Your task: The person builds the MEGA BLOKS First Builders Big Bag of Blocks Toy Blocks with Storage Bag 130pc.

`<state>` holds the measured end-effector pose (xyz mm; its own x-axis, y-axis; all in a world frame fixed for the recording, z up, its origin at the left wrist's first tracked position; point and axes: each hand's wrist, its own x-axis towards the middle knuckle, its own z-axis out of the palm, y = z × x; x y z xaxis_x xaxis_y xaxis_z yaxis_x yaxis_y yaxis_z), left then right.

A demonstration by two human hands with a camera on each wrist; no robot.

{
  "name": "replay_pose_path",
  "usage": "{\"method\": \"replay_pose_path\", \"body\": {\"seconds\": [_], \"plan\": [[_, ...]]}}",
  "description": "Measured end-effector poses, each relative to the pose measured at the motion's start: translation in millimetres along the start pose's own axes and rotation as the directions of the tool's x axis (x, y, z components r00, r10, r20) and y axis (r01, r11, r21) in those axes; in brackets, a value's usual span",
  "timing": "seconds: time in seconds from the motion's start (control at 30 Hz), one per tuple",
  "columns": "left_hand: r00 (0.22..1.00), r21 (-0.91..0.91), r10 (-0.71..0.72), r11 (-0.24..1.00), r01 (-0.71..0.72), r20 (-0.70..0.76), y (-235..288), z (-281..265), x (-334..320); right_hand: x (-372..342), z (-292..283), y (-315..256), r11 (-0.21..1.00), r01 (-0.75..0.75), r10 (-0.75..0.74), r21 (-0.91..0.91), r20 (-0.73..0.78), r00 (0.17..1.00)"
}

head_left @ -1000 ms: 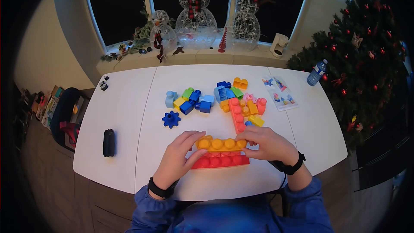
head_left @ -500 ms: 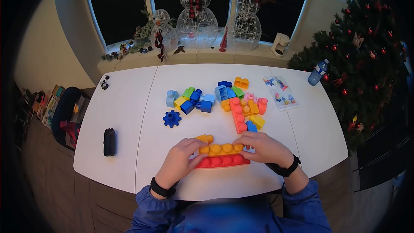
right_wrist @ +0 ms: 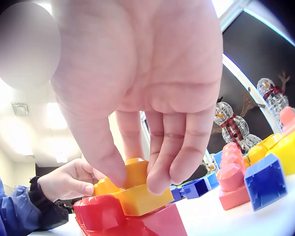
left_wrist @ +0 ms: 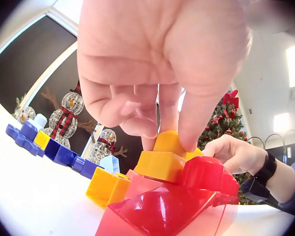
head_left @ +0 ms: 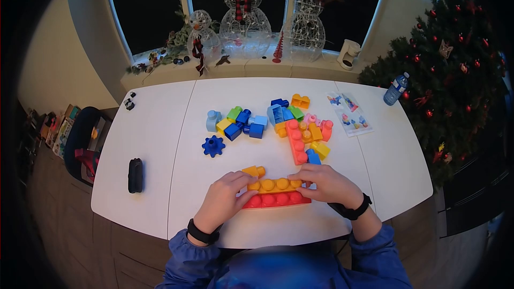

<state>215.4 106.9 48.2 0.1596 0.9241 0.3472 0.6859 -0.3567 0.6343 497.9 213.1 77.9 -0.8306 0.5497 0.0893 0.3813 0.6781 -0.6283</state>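
Orange four-stud brick [head_left: 274, 184]: grasped at both ends and positioned just beyond the stud row of the long red brick [head_left: 276, 199], at a higher level. Over pink and red surfaces in both wrist views; full seating cannot be confirmed.

Fingers of the left hand [head_left: 219, 198]: curved around the left end of the orange four-stud brick, thumb on the near side. Fingers of the right hand [head_left: 337, 186]: pinched on the right end, thumb likewise on the near side. Both hands palm-down, fitted with black wristbands.

Reference for all further locations: the long red brick, parallel to the near edge of the white tabletop [head_left: 396, 171].

- Beyond its left part: small orange brick [head_left: 254, 172], near the left hand.
- Beyond its right part: long pink brick [head_left: 296, 143], lengthwise away from the person, with a blue brick [head_left: 313, 157] and a yellow brick [head_left: 320, 151] alongside.
- Beyond and to its left: blue gear-shaped piece [head_left: 213, 146], then a group of blue, green and yellow bricks.
- Well to its left: black case [head_left: 136, 175].
- Far beyond and to its right: picture sheet [head_left: 350, 114], then water bottle [head_left: 396, 89].
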Motion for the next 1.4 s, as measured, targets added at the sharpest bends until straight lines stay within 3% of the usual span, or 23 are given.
{"method": "replay_pose_path", "body": {"seconds": [0.23,0.33,0.43,0.53,0.73,1.03,1.13,1.23,1.4], "plan": [[1.000,0.024,-0.011,1.000,0.010,0.020,0.9,0.1,-1.8,-0.2,-4.1,1.8,0.999,-0.012,0.012,-0.044,0.011,1.000],[1.000,0.004,0.022,1.000,-0.022,-0.011,4.4,-2.0,-0.5,7.3,-8.3,3.0,0.981,-0.169,0.151,-0.092,-0.177,0.973],[0.995,-0.073,-0.098,0.993,0.096,-0.022,19.3,-13.9,-0.6,20.5,-2.9,27.2,0.920,-0.260,0.144,-0.292,-0.365,0.920],[0.997,-0.062,-0.047,0.997,0.043,-0.067,16.2,-16.5,-0.9,28.7,4.8,42.1,0.861,-0.308,0.191,-0.404,-0.303,0.934],[0.995,-0.047,-0.017,0.999,0.013,-0.095,10.8,-19.6,-2.6,36.7,10.5,47.7,0.861,-0.369,0.260,-0.350,-0.319,0.911],[0.996,-0.054,-0.010,0.999,0.005,-0.090,10.4,-17.9,-2.5,33.2,12.8,57.2,0.848,-0.330,0.173,-0.415,-0.372,0.912],[0.993,-0.073,-0.025,0.997,0.016,-0.113,14.7,-18.7,-2.2,26.7,-0.5,44.0,0.887,-0.324,0.167,-0.329,-0.427,0.889],[0.992,-0.103,-0.058,0.994,0.046,-0.114,16.4,-21.4,-4.1,18.3,-17.8,15.2,0.972,-0.181,0.083,-0.151,-0.500,0.862],[0.963,-0.121,0.007,0.992,-0.041,-0.268,17.6,-18.4,-5.3,3.7,-25.0,-25.4,0.998,0.064,-0.068,-0.023,-0.375,0.924]]}}
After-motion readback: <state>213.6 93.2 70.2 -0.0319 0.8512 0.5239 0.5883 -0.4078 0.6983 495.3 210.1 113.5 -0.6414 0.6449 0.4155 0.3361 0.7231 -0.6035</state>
